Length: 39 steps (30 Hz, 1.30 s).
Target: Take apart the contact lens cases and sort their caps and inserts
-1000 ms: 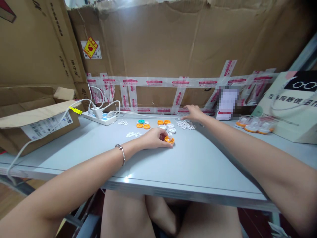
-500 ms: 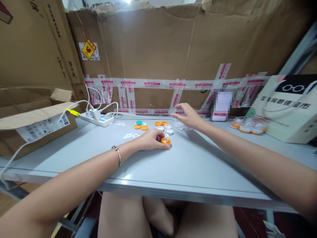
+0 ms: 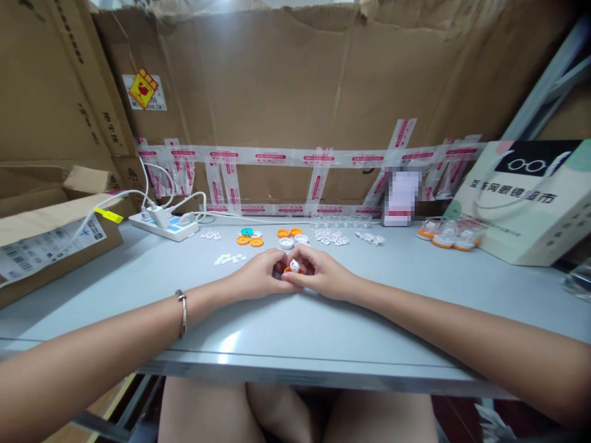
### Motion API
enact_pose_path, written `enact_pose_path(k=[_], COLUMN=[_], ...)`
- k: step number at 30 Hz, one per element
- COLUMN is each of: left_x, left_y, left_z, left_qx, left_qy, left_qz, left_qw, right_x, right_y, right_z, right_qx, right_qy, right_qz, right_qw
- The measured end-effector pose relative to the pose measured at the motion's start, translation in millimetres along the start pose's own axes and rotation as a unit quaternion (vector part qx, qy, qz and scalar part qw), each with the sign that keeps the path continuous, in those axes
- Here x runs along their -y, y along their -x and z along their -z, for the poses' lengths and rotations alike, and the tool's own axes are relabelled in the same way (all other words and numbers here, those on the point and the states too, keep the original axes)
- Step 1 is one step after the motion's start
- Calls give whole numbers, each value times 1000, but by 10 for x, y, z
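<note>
Right hand moved in from near lacy white bits to left hand; both hands' fingers grip round orange plastic cap, rounded white piece inside, at smooth grey counter.

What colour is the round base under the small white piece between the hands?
Orange; the round base shows, partly covered, in the head view.

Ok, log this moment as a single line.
left hand: holding orange cup | right hand: at same cup, exact grip unclear | white piece: at cup, between hands | loose white parts: farther back on table
</note>
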<state>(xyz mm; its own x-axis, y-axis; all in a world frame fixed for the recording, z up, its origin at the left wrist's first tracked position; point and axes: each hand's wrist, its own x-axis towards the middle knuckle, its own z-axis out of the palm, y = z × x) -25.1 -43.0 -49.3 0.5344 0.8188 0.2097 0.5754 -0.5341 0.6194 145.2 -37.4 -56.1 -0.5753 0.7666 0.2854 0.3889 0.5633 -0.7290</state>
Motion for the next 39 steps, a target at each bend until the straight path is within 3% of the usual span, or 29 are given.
enact_pose_path(k=[7, 11, 20, 30, 39], left_x=[-43, -58, -21, 69, 115], left_y=[-6, -43, -116, -96, -151], left_z=[-4, 20, 35, 92, 117], left_qx=[10, 30, 64, 54, 71], left_qy=[-14, -28, -28, -3, 7], left_qz=[26, 43, 70, -13, 2], left_qw=[1000, 998, 995, 998, 997], right_x=[-73, -93, -75, -22, -46], right_y=[9, 2, -38, -28, -46], right_z=[14, 66, 154, 137, 109], right_qx=[-7, 26, 51, 13, -8], right_qy=[-117, -151, -104, -55, -28], right_qz=[-65, -99, -112, -103, -91], right_qw=[991, 983, 987, 993, 995])
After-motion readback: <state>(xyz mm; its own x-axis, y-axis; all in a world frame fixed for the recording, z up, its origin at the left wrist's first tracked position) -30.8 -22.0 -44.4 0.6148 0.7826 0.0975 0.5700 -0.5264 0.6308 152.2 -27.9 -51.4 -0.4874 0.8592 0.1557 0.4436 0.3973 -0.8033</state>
